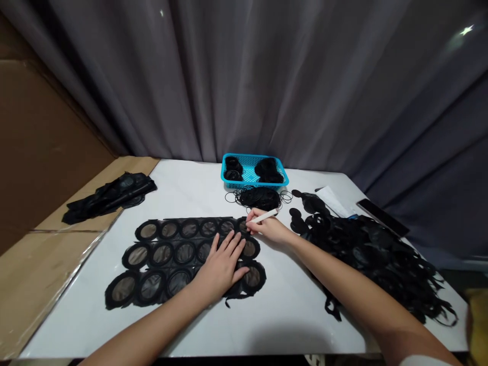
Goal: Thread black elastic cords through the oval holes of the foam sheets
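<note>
White bench (290,320) fills the lower middle of the frame. A blue basket (249,156) sits at the top middle, and a black pile of cut shapes (366,254) lies on the right. A black sheet with round holes (163,239) lies in the middle. The left hand (221,267) is flat and open on it. The right hand (269,229) holds a white pen (265,216), its tip near the sheet's top right ring.

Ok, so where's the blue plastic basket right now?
In the head view, the blue plastic basket sits at the far edge of the white table, near the middle, just behind a loose pile of thin black rings and beyond the right hand holding a white pen.
</note>
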Available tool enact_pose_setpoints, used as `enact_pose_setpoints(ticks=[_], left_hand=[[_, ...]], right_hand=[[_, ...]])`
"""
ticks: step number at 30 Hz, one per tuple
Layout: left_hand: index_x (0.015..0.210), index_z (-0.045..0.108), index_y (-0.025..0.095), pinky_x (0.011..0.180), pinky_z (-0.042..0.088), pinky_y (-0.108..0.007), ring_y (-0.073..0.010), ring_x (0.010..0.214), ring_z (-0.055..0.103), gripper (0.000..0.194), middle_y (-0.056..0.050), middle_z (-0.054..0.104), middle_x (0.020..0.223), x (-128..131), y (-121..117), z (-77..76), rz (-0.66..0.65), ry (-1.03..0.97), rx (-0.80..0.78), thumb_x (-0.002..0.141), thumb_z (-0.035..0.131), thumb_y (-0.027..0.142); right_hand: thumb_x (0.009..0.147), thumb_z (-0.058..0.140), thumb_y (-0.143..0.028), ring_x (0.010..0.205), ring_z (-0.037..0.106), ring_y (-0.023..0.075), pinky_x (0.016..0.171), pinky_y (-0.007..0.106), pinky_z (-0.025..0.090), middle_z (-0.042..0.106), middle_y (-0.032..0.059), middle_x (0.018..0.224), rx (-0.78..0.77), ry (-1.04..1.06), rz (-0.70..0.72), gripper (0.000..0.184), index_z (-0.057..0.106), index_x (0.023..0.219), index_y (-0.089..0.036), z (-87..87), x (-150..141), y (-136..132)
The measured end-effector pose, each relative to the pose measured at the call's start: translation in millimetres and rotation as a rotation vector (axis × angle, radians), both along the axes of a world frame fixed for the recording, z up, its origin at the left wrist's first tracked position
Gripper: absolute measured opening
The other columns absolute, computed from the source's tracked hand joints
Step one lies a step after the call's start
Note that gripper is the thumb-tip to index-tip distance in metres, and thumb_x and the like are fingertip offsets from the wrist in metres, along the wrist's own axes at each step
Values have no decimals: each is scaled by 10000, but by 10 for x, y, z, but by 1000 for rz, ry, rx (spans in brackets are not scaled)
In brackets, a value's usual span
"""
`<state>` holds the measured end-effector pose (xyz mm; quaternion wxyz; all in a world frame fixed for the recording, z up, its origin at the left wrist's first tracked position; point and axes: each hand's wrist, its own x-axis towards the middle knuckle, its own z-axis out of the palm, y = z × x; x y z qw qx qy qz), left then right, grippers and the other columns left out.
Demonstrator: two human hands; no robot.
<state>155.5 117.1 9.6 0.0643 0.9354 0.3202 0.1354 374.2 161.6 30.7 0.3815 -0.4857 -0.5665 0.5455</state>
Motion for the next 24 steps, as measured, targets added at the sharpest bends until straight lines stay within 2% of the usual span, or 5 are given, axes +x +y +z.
enact_pose_setpoints(ticks=[2, 5, 11, 18, 24], left_hand=[[1478, 421, 186, 1179, 198, -593, -309, 1466, 303, 574, -131, 449, 1527, -21, 8, -5, -5, 21, 23, 991, 504, 478], [1477, 429, 188, 1180, 188, -594, -317, 1463, 301, 566, -114, 419, 1550, -23, 21, 29, -10, 60, 29, 990, 500, 467], [1440, 474, 158, 1166, 194, -617, -353, 1433, 331, 555, -114, 475, 1509, 39, 16, 100, 2, 89, -7, 950, 556, 404], [1420, 509, 190, 1178, 194, -591, -332, 1423, 363, 535, -116, 524, 1465, 41, 12, 81, 14, 25, -5, 955, 539, 453], [1438, 479, 176, 1185, 164, -603, -329, 1444, 327, 531, -106, 487, 1500, 34, 6, 67, 4, 38, -8, 962, 529, 406]], right_hand=[[796, 710, -396, 690, 614, 150, 652, 270, 462, 660, 8, 757, 4, -17, -4, 240, 586, 797, -190, -24, 68, -7], [783, 713, -342, 708, 593, 153, 648, 265, 434, 676, 28, 770, 13, -103, -26, 198, 623, 737, -171, -23, 121, -21], [786, 686, -282, 663, 531, 142, 602, 252, 379, 643, 3, 714, 47, -245, -34, 119, 652, 746, -175, -28, 120, -22], [786, 682, -283, 634, 507, 133, 574, 244, 361, 607, -13, 681, 46, -262, -13, 118, 641, 746, -180, -36, 117, -17], [791, 671, -273, 645, 509, 138, 581, 248, 365, 604, -15, 686, 48, -278, 0, 109, 626, 742, -187, -42, 131, 18]])
